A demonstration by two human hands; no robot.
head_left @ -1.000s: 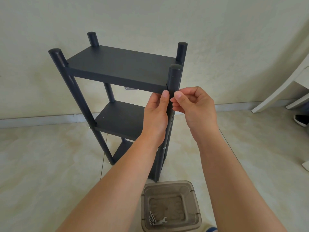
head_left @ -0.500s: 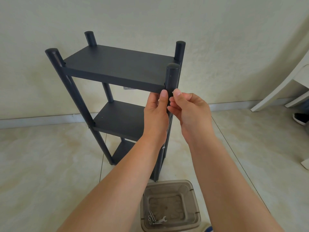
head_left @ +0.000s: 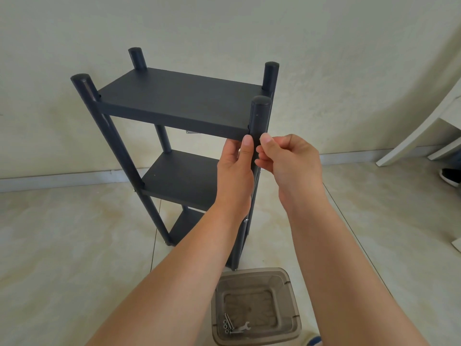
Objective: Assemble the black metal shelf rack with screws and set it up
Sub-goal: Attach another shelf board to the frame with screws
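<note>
Black metal shelf rack [head_left: 174, 101] stands upright at frame centre on the tiled floor [head_left: 62, 245], as before. Left hand [head_left: 235, 171] grips the near right post [head_left: 259, 116] just under the top shelf, unchanged. Right hand [head_left: 289, 161] pinches at the same post; its fingers have drawn slightly rightward. Lower centre: clear box [head_left: 257, 308] holding screws [head_left: 226, 325] and wrench [head_left: 243, 327].

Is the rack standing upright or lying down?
Upright: the rack stands with its posts on the floor, shelves level.
</note>
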